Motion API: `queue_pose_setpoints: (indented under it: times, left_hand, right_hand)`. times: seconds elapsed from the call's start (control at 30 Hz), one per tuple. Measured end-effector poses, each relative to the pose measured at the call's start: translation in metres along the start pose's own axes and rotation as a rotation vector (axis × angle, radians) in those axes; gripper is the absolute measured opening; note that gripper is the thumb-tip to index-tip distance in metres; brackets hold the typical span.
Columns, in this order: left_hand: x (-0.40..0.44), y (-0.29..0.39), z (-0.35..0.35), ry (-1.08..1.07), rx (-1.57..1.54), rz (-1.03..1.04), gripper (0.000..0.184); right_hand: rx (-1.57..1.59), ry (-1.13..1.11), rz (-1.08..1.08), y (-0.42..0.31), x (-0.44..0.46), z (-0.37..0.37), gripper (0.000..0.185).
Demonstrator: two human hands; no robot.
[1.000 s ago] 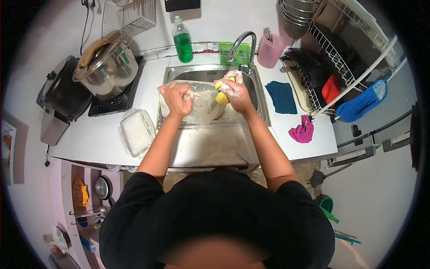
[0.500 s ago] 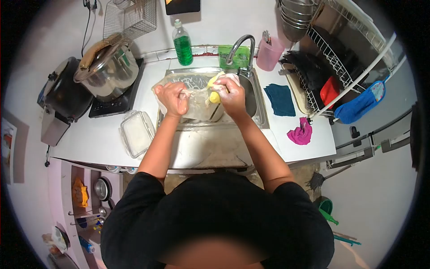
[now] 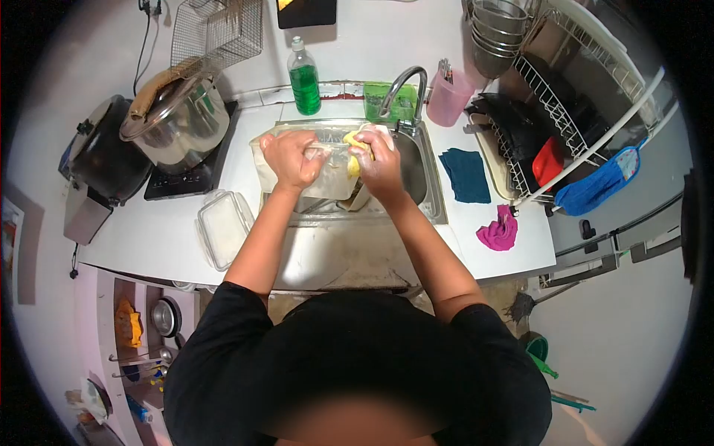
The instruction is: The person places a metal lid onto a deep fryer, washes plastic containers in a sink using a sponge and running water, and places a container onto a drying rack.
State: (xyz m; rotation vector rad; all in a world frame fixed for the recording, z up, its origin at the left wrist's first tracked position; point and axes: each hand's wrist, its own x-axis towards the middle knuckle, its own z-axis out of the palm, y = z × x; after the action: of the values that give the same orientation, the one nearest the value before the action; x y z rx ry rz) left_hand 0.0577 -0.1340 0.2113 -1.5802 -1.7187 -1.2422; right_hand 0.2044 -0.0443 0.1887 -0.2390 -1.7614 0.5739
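Note:
Over the sink [image 3: 437,195], my left hand [image 3: 291,159] is closed on the edge of a pale translucent plastic piece [image 3: 327,177] with soapy streaks. Whether it is a bag or a box, I cannot tell. My right hand [image 3: 381,165] is closed around a yellow sponge [image 3: 354,165], which touches the plastic piece's right side. White suds cover the fingers of that hand. Something beige with a dark edge [image 3: 358,197] lies in the sink below, mostly hidden.
A clear rectangular container [image 3: 224,230] stands left of the sink. Behind are a green soap bottle [image 3: 305,85], the faucet [image 3: 415,93] and a pink utensil cup [image 3: 448,102]. On the right lie a teal cloth [image 3: 465,175], a magenta cloth [image 3: 498,229] and a dish rack [image 3: 547,97]. A steel pot [image 3: 182,123] sits left.
The sponge and my right hand have shifted slightly left and down along the plastic piece. My left hand keeps its grip on the edge. The view has tilted a little.

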Motion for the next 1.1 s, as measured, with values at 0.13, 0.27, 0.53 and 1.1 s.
queue_pose_setpoints:
  times: [0.13,0.27,0.53,1.1]
  left_hand:
    - [-0.002,-0.002,0.009,-0.165,0.045,-0.057,0.024]
    - [-0.007,0.002,0.016,-0.301,0.1,-0.217,0.02]
    - [-0.035,-0.042,0.02,-0.173,-0.334,-0.219,0.025]
    - [-0.045,0.002,0.046,0.067,-0.163,-0.31,0.043]
  right_hand:
    - [-0.002,-0.011,0.06,0.013,-0.01,0.008,0.014]
    - [-0.224,-0.096,-0.191,0.009,0.0,0.008,0.018]
    - [0.052,-0.173,0.0,0.033,-0.012,-0.015,0.014]
    - [-0.087,-0.372,-0.12,0.027,-0.014,0.001,0.03]
